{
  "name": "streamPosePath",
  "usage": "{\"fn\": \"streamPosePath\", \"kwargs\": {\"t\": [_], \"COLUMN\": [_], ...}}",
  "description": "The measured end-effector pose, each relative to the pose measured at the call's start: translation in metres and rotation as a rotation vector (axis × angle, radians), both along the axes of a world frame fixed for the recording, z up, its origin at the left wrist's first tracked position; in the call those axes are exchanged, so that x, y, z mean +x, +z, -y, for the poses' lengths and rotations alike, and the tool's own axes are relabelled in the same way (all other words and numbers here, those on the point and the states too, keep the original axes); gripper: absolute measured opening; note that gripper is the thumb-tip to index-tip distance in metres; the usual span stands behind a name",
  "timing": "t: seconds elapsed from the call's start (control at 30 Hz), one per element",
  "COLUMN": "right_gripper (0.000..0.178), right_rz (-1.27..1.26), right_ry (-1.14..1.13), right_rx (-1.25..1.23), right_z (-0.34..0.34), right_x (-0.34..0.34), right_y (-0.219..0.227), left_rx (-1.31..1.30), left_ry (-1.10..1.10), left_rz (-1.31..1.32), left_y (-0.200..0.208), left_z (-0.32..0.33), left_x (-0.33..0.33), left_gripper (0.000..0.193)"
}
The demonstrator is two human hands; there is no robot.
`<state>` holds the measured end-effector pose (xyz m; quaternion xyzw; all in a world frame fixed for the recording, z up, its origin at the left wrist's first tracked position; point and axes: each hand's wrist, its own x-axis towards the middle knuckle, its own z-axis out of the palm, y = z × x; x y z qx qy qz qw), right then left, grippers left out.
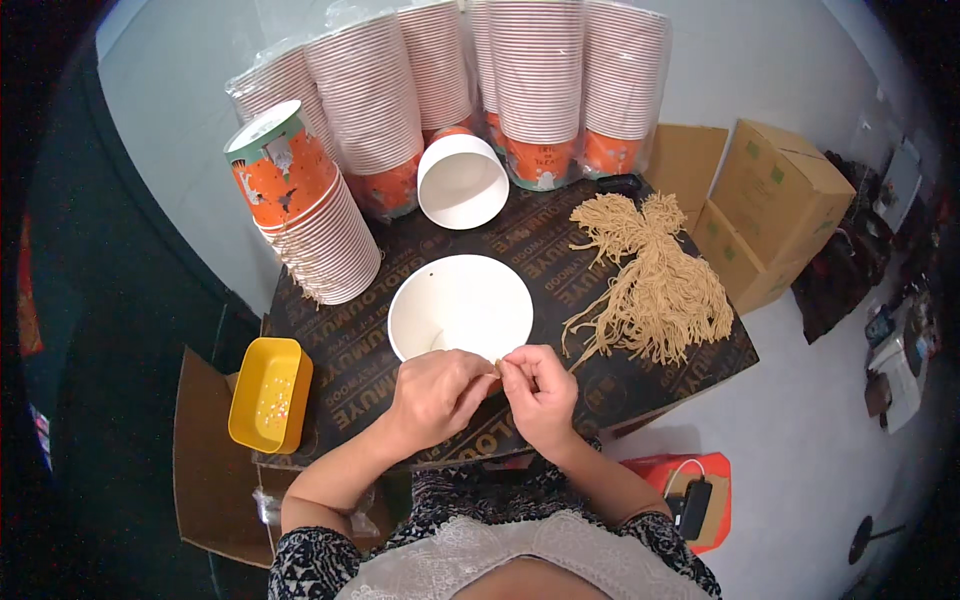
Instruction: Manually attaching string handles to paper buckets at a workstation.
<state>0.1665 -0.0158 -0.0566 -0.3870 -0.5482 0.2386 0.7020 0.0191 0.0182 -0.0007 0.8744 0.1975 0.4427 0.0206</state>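
A white paper bucket (462, 300) stands on the dark printed board with its mouth up. A small dark hole shows in its far wall. At its near rim my left hand (432, 400) and my right hand (540, 398) meet, fingertips pinched together. Whatever they pinch is tiny and mostly hidden by the fingers. Just right of my right hand, loose strands trail from a large bundle of tan cords (665, 290). A yellow tray (298, 400) with small pale bits inside sits at the left edge.
Behind stand tall wrapped stacks of orange and white buckets (365, 100). Another stack (325, 240) leans at the left, cords hanging on its side. One white bucket (462, 185) lies tipped toward me. Cardboard boxes (785, 200) are at the right; a red stool (715, 490) stands below.
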Motion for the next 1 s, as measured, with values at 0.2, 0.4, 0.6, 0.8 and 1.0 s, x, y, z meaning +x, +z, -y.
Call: {"fn": "streamPosePath", "kwargs": {"t": [0.2,0.4,0.6,0.8,1.0], "right_gripper": [0.008,0.013,0.008,0.005,0.004], "right_rz": [0.078,0.229,0.180,0.016,-0.027], "right_ry": [-0.022,-0.026,0.003,0.134,0.171], "right_rx": [0.075,0.152,0.192,0.049,0.016], "right_z": [-0.001,0.000,-0.001,0.003,0.001], "right_x": [0.001,0.009,0.008,0.010,0.011], "right_y": [0.004,0.003,0.004,0.007,0.004], "left_rx": [-0.030,-0.179,-0.286,-0.372,-0.221], "left_ry": [0.011,0.055,0.087,0.106,-0.060], "left_rz": [0.021,0.076,0.082,0.127,0.033], "left_y": [-0.002,0.005,0.003,0.003,0.011], "left_z": [-0.001,0.001,0.002,-0.001,0.000], "left_x": [0.001,0.006,0.008,0.006,0.002], "left_gripper": [0.020,0.017,0.016,0.017,0.020]}}
